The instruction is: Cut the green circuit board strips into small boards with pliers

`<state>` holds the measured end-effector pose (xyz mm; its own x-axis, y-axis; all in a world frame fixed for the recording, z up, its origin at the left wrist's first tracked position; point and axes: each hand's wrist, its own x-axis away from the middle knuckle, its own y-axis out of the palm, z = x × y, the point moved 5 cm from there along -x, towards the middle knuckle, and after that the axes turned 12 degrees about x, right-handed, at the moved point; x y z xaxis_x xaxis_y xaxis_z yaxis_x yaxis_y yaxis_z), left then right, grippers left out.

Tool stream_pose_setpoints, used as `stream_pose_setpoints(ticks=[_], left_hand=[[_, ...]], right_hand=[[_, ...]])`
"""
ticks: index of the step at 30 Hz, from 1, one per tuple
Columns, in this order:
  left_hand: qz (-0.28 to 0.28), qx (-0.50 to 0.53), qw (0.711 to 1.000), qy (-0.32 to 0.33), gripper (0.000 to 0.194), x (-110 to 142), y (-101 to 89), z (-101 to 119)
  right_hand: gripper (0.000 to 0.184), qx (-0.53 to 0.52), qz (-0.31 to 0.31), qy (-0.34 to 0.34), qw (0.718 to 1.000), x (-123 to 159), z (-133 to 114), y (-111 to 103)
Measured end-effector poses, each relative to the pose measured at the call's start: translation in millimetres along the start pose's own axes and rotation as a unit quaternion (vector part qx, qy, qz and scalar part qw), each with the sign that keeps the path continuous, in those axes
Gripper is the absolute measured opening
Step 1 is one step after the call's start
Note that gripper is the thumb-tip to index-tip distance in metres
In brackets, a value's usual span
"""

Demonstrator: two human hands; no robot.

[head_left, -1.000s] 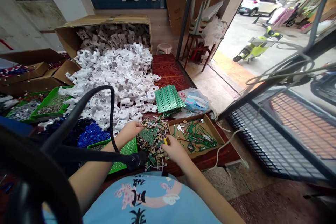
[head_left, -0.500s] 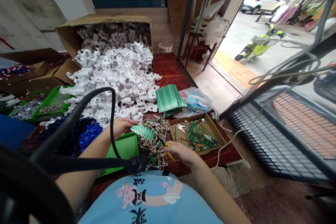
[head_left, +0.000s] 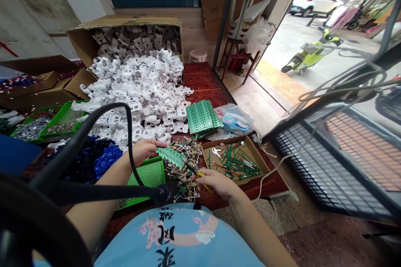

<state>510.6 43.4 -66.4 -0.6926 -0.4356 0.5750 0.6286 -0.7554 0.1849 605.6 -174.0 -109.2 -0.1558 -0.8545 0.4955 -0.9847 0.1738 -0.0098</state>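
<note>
My left hand (head_left: 144, 150) grips the left end of a green circuit board panel (head_left: 171, 157), held above a heap of small wired circuit boards (head_left: 184, 183). In my right hand (head_left: 214, 181) are pliers (head_left: 199, 173) with yellow handles and dark jaws. The jaw tips are at the panel's right end; whether they touch it or close on it I cannot tell. A stack of green circuit board panels (head_left: 203, 117) lies beyond the heap. Under my left wrist a green perforated tray (head_left: 147, 177) is partly hidden by a black curved bar.
White plastic parts (head_left: 138, 91) spill from a cardboard box (head_left: 125, 20). A shallow cardboard tray (head_left: 266, 166) on the right holds green strips and keys (head_left: 216, 151). Blue parts (head_left: 108, 160) lie left. The black curved bar (head_left: 128, 125) crosses near my left forearm. A tissue pack (head_left: 236, 122) sits behind.
The pliers' jaws have moved slightly up and left, to the right end of the panel. My left hand keeps its hold on the panel.
</note>
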Motion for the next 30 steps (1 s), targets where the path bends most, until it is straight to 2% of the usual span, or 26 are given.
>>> stream_pose_setpoints(ticks=[4,8,13,17,21,25,27,30], left_hand=[[-0.035,-0.011,0.999,0.035,0.041,2,-0.4,3],[-0.072,-0.049,0.994,0.067,0.050,2,1.7,2],[-0.049,-0.129,0.989,0.056,0.048,6,11.9,3],[-0.022,-0.155,0.986,0.057,0.048,6,10.9,4],[-0.021,-0.048,0.996,0.070,0.046,2,-4.0,2],[-0.023,0.111,0.994,-0.003,0.041,-6,-17.9,-11],[-0.010,0.151,0.988,-0.026,0.040,-9,-22.0,-18],[0.007,0.159,0.987,-0.025,0.040,-12,-24.8,-23]], right_hand=[[0.019,0.041,0.023,0.015,0.999,0,-3,0],[0.018,0.078,0.039,0.027,0.996,-6,5,2],[0.010,0.141,0.066,0.043,0.987,-21,23,6],[0.009,0.122,0.078,0.037,0.989,-27,28,7],[0.017,-0.031,0.030,0.013,0.999,-19,22,10],[0.028,-0.162,0.001,-0.025,0.986,-8,11,13],[0.030,-0.179,0.000,-0.028,0.983,-6,9,15],[0.028,-0.096,0.020,0.001,0.995,-9,12,16]])
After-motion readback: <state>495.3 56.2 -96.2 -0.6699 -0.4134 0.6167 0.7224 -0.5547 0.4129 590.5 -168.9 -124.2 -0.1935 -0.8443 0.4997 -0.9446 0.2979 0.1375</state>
